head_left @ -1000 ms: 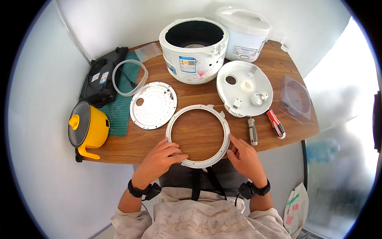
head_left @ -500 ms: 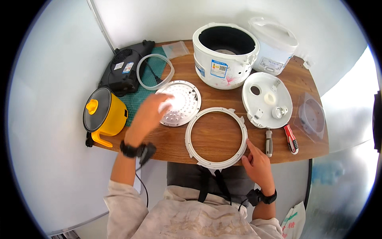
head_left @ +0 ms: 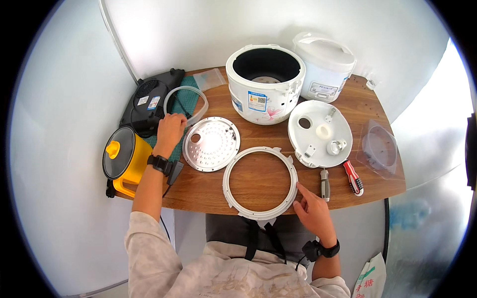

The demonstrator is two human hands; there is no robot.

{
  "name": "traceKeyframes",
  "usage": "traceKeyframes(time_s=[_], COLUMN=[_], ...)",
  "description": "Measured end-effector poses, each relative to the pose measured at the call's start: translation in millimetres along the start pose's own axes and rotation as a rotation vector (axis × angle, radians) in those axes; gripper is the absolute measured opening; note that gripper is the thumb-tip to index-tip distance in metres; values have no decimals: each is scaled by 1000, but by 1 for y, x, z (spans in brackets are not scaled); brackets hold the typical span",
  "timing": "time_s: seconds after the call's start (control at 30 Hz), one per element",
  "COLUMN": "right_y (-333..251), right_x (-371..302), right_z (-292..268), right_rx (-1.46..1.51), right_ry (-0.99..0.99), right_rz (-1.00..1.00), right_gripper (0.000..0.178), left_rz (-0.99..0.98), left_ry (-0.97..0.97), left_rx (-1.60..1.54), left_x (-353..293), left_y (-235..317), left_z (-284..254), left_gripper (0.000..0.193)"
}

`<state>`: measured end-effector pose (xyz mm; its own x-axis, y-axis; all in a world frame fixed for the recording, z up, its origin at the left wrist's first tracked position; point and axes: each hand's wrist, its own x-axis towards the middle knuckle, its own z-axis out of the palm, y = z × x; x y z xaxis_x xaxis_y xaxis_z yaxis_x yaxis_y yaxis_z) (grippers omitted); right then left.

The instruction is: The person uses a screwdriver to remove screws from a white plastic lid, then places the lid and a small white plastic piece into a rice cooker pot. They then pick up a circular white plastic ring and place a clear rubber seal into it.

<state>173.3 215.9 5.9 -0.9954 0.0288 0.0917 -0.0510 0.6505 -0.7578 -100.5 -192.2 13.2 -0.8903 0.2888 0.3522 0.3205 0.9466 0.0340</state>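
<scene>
the left hand (head_left: 171, 130) curls at the clear ring (head_left: 204, 105) over the mat (head_left: 189, 81), hold uncertain, seemingly fetching it, needing a secure pinch; the empty, part-spread right hand (head_left: 314, 212) touches the white ring (head_left: 259, 214).

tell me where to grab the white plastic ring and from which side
The white plastic ring is probably best pinched at its near rim, coming from the wearer's side, gripping above and below: it lies flat, but that rim appears to jut past the wooden table, leaving its underside reachable.
</scene>
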Motion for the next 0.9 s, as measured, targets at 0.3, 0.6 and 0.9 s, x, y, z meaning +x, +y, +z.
traceKeyframes(time_s=[0.3, 0.6, 0.9], right_y=[5, 5, -4], right_x=[-3, -3, -2], right_z=[2, 1, -6], right_rx=[-16, 39, 77], right_ry=[22, 22, -42], right_rz=[-43, -36, 54], right_gripper=[52, 50, 50], left_rz=[-49, -109, -46], left_ry=[354, 373, 113], left_rx=[-469, -882, -1321], left_x=[43, 34, -41], left_y=[9, 27, 112], left_z=[-43, -128, -191], left_gripper=[6, 25, 24])
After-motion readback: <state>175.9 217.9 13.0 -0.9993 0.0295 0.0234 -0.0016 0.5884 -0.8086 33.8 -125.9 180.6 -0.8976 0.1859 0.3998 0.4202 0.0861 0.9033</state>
